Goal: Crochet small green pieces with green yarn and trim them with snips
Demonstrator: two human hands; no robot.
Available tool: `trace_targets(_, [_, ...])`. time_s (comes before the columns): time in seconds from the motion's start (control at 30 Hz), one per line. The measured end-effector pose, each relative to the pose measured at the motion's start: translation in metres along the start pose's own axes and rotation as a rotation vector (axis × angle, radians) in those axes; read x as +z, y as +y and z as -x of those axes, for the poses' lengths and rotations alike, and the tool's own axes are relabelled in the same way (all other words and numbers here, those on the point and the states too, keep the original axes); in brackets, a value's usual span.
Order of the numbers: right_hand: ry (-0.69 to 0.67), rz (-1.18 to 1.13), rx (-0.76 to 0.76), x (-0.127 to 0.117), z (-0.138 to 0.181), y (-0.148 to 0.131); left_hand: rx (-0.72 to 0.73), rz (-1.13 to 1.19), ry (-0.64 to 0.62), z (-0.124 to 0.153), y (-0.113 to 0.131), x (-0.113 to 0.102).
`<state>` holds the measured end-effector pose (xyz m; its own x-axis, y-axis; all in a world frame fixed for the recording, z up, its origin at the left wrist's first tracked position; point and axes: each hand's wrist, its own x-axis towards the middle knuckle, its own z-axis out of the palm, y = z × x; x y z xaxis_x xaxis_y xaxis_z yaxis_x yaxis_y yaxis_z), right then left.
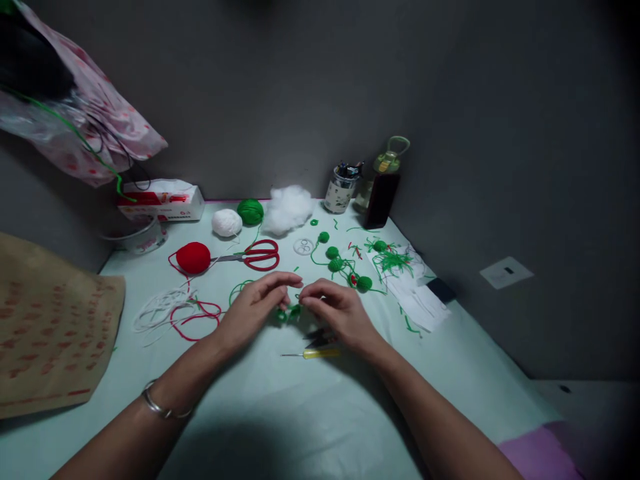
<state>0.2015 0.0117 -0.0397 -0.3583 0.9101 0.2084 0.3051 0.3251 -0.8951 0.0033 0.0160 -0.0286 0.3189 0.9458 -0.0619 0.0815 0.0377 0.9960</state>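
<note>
A small green yarn piece (281, 316) hangs between my two hands above the table. My left hand (260, 300) is closed on it from the left, with the index finger reaching forward. My right hand (337, 308) pinches green yarn at the piece's upper right, thumb against fingers. The fingers hide part of the piece. Below my right hand lies a crochet hook (320, 354) with a yellow handle. Just behind the hook is a small dark tool (320, 341), partly covered by my hand and too dim to name surely.
Red-handled scissors (261, 255) lie beyond my left hand, beside a red yarn ball (193, 258). White (227, 223) and green (251, 212) yarn balls and white stuffing (289, 210) sit behind. Several green crocheted balls (335, 265) and yarn scraps (395, 261) lie right. A paper bag (55, 327) stands left.
</note>
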Motion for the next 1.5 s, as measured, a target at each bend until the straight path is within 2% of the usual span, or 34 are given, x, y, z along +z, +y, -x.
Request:
trace_targets(0.1, [0.081, -0.219, 0.081, -0.006, 0.001, -0.007, -0.067, 0.138, -0.122, 0.002, -0.007, 0.014])
trace_targets(0.27, [0.153, -0.446, 0.147, -0.01, 0.001, -0.008, -0.114, 0.271, -0.191, 0.006, -0.012, 0.028])
trace_targets(0.57, [0.103, -0.781, 0.307, -0.019, 0.001, -0.021, -0.136, 0.198, -0.318, 0.008, -0.007, 0.027])
trace_targets(0.7, [0.138, -0.782, 0.307, -0.024, -0.001, -0.022, -0.151, 0.18, -0.361, 0.01, -0.008, 0.028])
trace_targets(0.8, [0.178, -0.731, 0.278, -0.027, -0.002, -0.021, -0.161, 0.168, -0.33, 0.009, -0.01, 0.026])
trace_targets(0.93, [0.308, -0.626, 0.225, -0.043, -0.003, -0.016, -0.161, 0.147, -0.239, 0.007, -0.011, 0.022])
trace_targets(1.03, [0.482, -0.516, 0.15, -0.066, -0.001, -0.008, -0.136, 0.122, -0.161, 0.005, -0.01, 0.019])
trace_targets(1.1, [0.647, -0.289, 0.063, -0.082, 0.003, -0.001, -0.114, 0.098, -0.101, 0.004, -0.008, 0.016])
trace_targets(1.13, [0.712, -0.013, 0.012, -0.089, 0.005, 0.002, -0.103, 0.082, -0.075, 0.003, -0.007, 0.015])
trace_targets(1.2, [0.651, 0.486, -0.035, -0.098, 0.008, 0.01, -0.081, 0.04, -0.043, 0.002, -0.003, 0.012])
trace_targets(1.27, [0.48, 0.724, -0.024, -0.1, 0.009, 0.017, -0.061, -0.021, -0.055, 0.002, 0.001, 0.01])
trace_targets(1.4, [0.242, 0.785, 0.046, -0.087, 0.007, 0.026, -0.033, -0.209, -0.213, 0.004, 0.008, 0.004])
trace_targets(1.5, [0.172, 0.818, 0.13, -0.074, 0.006, 0.03, 0.02, -0.404, -0.32, 0.007, 0.007, 0.0])
